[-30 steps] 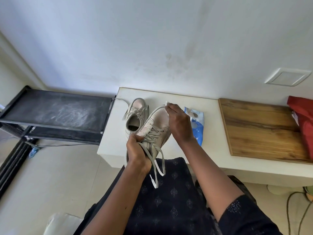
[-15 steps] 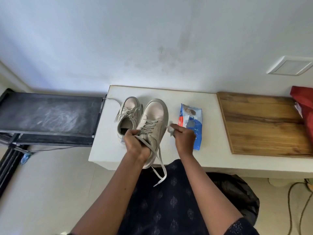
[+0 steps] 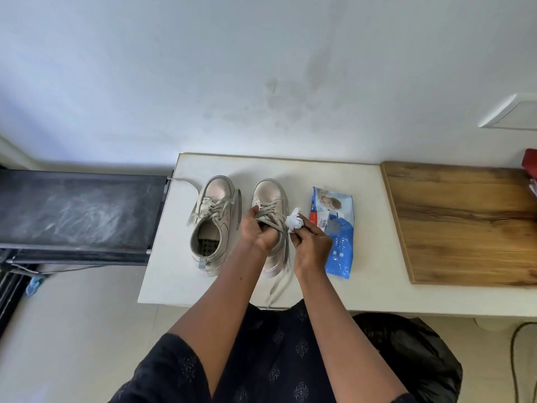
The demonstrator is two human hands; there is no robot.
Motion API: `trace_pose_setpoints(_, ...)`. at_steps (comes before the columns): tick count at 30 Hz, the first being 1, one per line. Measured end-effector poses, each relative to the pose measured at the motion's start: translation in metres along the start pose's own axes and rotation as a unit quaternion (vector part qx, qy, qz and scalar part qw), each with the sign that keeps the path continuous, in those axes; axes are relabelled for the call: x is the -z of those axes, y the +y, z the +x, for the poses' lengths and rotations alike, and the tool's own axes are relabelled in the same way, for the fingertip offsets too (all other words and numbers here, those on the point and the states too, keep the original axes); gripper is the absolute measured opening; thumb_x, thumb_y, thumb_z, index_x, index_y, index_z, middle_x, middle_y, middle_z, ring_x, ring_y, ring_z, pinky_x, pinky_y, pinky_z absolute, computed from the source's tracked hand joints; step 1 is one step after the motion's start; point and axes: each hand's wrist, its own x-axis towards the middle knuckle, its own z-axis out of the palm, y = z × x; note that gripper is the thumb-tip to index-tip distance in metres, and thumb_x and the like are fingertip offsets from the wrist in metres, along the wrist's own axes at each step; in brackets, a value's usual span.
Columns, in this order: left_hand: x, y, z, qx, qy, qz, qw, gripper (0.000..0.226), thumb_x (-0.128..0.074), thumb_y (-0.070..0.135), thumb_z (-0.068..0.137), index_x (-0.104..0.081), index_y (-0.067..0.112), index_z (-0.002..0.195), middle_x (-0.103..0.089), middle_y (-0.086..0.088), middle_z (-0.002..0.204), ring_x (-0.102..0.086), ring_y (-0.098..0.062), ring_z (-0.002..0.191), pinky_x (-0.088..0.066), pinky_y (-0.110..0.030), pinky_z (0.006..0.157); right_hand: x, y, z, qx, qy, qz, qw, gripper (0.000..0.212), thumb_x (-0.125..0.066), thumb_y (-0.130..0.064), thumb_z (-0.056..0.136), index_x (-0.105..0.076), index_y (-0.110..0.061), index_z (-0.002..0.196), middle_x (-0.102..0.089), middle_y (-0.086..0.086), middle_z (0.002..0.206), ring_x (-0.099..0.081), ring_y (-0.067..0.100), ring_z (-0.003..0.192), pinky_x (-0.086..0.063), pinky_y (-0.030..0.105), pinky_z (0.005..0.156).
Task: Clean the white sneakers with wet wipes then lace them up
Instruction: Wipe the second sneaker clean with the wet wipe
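Left sneaker and right sneaker sit lengthwise on the worktop, toes toward the wall. Left hand grips the right sneaker's laces, hiding its opening; right hand pinches a balled wipe.

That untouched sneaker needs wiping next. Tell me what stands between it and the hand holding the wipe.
The held sneaker and the left hand gripping its laces lie between the right hand, with its wipe, and the untouched sneaker.
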Motion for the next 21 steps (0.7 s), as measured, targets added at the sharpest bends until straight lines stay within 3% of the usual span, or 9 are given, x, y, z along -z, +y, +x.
trace_pose_setpoints(1,-0.002,-0.001,0.004,0.006,0.004,0.002,1.0,0.027,-0.043,0.02,0.097,-0.051,0.0,0.081,-0.057,-0.015,0.07,-0.05,-0.021,0.065,-0.052,-0.022,0.066,0.002,0.002,0.001,-0.001,0.002,0.007,1.0,0.028,-0.052,0.021,0.08,-0.068,0.002,0.094,-0.072,-0.002,0.07,-0.067,0.013,0.071,-0.055,0.021,0.064)
trace_pose_setpoints(3,-0.003,-0.005,0.01,0.002,0.002,0.013,1.0,0.031,-0.044,0.024,0.097,-0.052,-0.001,0.082,-0.06,-0.016,0.066,-0.051,-0.023,0.065,-0.049,-0.026,0.081,0.005,0.003,0.0,0.001,0.006,0.014,1.0,0.03,-0.051,0.021,0.08,-0.069,0.0,0.091,-0.072,-0.001,0.07,-0.066,0.015,0.072,-0.055,0.021,0.064)
trace_pose_setpoints(6,-0.002,-0.013,0.015,-0.015,0.015,0.032,0.999,0.043,-0.053,0.032,0.094,-0.052,-0.004,0.117,-0.06,-0.021,0.114,-0.058,-0.034,0.105,-0.044,-0.049,0.095,0.009,0.001,-0.001,0.006,0.012,0.019,1.0,0.03,-0.052,0.02,0.081,-0.069,-0.002,0.088,-0.072,-0.002,0.071,-0.065,0.017,0.077,-0.056,0.023,0.069)
trace_pose_setpoints(8,0.0,-0.017,0.017,-0.027,0.024,0.031,0.999,0.05,-0.056,0.033,0.092,-0.048,-0.002,0.127,-0.056,-0.019,0.126,-0.056,-0.033,0.114,-0.052,-0.046,0.079,0.012,-0.002,-0.004,0.011,0.005,0.023,1.0,0.028,-0.052,0.019,0.081,-0.069,-0.003,0.088,-0.072,-0.001,0.072,-0.066,0.018,0.079,-0.056,0.024,0.071)
trace_pose_setpoints(10,-0.004,-0.018,0.007,-0.036,0.03,0.033,0.998,0.039,-0.058,0.029,0.092,-0.053,0.0,0.117,-0.062,-0.016,0.109,-0.062,-0.026,0.093,-0.053,-0.035,0.053,0.014,-0.005,-0.009,0.016,-0.001,0.022,1.0,0.026,-0.053,0.017,0.082,-0.069,-0.002,0.089,-0.072,-0.001,0.074,-0.066,0.018,0.08,-0.056,0.024,0.072)
trace_pose_setpoints(12,-0.007,-0.016,-0.004,-0.027,0.026,0.047,0.998,0.021,-0.058,0.022,0.09,-0.054,0.002,0.093,-0.057,-0.008,0.079,-0.054,-0.017,0.066,-0.049,-0.025,0.049,0.015,-0.009,-0.014,0.019,-0.005,0.028,0.999,0.025,-0.054,0.016,0.082,-0.069,-0.002,0.09,-0.072,-0.001,0.074,-0.067,0.016,0.078,-0.055,0.025,0.073)
trace_pose_setpoints(15,0.0,-0.009,-0.026,0.001,0.02,0.099,0.995,0.019,-0.055,0.016,0.087,-0.048,0.004,0.073,-0.045,-0.004,0.068,-0.046,-0.014,0.06,-0.044,-0.019,0.063,0.015,-0.016,-0.026,0.025,-0.017,0.031,0.999,0.024,-0.055,0.015,0.083,-0.068,-0.004,0.089,-0.072,-0.002,0.072,-0.068,0.012,0.073,-0.055,0.025,0.073)
trace_pose_setpoints(18,0.017,0.005,-0.051,-0.013,0.02,0.16,0.987,0.023,-0.043,0.016,0.093,-0.047,-0.002,0.08,-0.05,-0.015,0.076,-0.054,-0.025,0.082,-0.043,-0.032,0.095,0.013,-0.017,-0.037,0.032,-0.024,0.023,0.999,0.025,-0.055,0.016,0.082,-0.069,-0.004,0.088,-0.072,-0.003,0.071,-0.067,0.014,0.074,-0.056,0.025,0.072)
trace_pose_setpoints(21,0.039,0.03,-0.064,-0.095,0.052,0.131,0.985,0.024,-0.032,0.006,0.095,-0.046,0.002,0.076,-0.063,-0.018,0.058,-0.065,-0.021,0.054,-0.054,-0.029,0.063,0.011,-0.015,-0.046,0.03,-0.029,0.018,0.999,0.027,-0.054,0.017,0.082,-0.069,-0.004,0.089,-0.072,-0.004,0.07,-0.066,0.014,0.075,-0.056,0.022,0.067)
